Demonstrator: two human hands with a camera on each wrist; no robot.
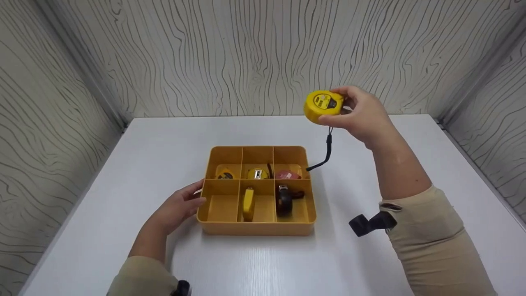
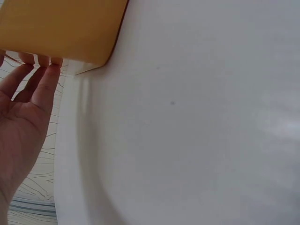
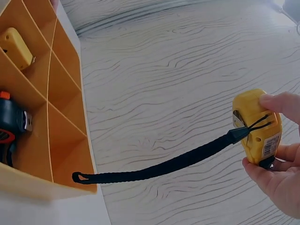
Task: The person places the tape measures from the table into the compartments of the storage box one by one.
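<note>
In the head view my right hand is raised over the table's far right part, pinching a yellow tape measure between thumb and fingers. A black wrist strap hangs from the tape measure, its looped end close by the box's right side. My left hand rests against the left wall of an orange six-compartment box, its fingers fairly straight there in the left wrist view.
Back row compartments hold a yellow-black tape measure, a yellow one and a reddish item. In front, a yellow tape measure stands in the middle compartment and a black one at right. Patterned walls border the white table.
</note>
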